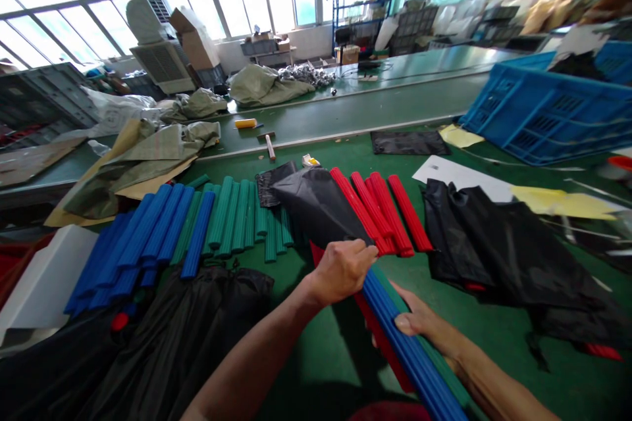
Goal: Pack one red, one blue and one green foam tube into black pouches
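Note:
My left hand (343,270) is closed on the open edge of a black bag (320,204). Below it, my right hand (415,316) grips a bundle of ribbed tubes, with a blue tube (409,355) and a green tube (444,368) side by side. The upper end of the bundle meets the bag's mouth at my left hand. Something red (382,335) runs along the bundle's left side. Red tubes (390,210) lie just beyond the bag. Green tubes (237,217) and blue tubes (148,230) lie in rows to the left.
Black bags lie at the right (503,237) and front left (197,322). A blue crate (553,105) stands at the back right, a white box (49,276) at the far left. A hammer (270,147) and yellow roll (245,123) lie farther back.

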### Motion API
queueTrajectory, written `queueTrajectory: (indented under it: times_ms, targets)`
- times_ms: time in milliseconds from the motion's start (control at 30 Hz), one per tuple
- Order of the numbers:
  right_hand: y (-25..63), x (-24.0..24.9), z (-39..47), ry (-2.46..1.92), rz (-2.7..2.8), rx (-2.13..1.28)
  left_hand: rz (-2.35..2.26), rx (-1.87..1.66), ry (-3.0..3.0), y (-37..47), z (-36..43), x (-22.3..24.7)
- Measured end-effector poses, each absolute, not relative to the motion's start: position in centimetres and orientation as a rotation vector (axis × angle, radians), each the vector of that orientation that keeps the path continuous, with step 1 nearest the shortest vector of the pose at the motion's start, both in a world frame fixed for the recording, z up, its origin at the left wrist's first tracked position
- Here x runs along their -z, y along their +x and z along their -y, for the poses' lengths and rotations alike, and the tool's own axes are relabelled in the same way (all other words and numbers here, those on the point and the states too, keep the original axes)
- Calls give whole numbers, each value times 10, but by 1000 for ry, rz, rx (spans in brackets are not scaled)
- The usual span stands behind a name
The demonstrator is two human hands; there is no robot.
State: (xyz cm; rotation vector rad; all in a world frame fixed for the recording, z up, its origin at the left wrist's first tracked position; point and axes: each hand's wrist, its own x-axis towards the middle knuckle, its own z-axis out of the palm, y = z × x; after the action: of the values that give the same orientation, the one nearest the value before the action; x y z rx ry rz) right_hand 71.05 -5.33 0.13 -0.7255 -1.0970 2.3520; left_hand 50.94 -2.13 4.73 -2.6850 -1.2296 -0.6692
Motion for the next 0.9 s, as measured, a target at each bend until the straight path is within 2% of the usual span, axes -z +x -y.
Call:
queueTrajectory:
  times_ms: [100,167,333,533,633,767,900]
  targets:
    - [707,0,54,-715,1077,-2382,1053,623,-2790,522,24,-51]
    - [712,2,55,-723,1051,-2377,1035,718,-2814,512,24,-48]
    - [721,3,53,-750,1006,-2308,1350,1082,-2570,493,29,-35]
    - [714,8,53,-853,1036,-2298,976,874,-2811,550,48,-48]
    - [721,11,53,-879,968,-2247,1025,990,-2841,539,59,-38]
    - [724,8,52,-864,902,-2203,1366,1327,-2559,520,72,-19]
    - [715,2,57,-1083,825,-2036,1136,1208,-2637,549,88,-28]
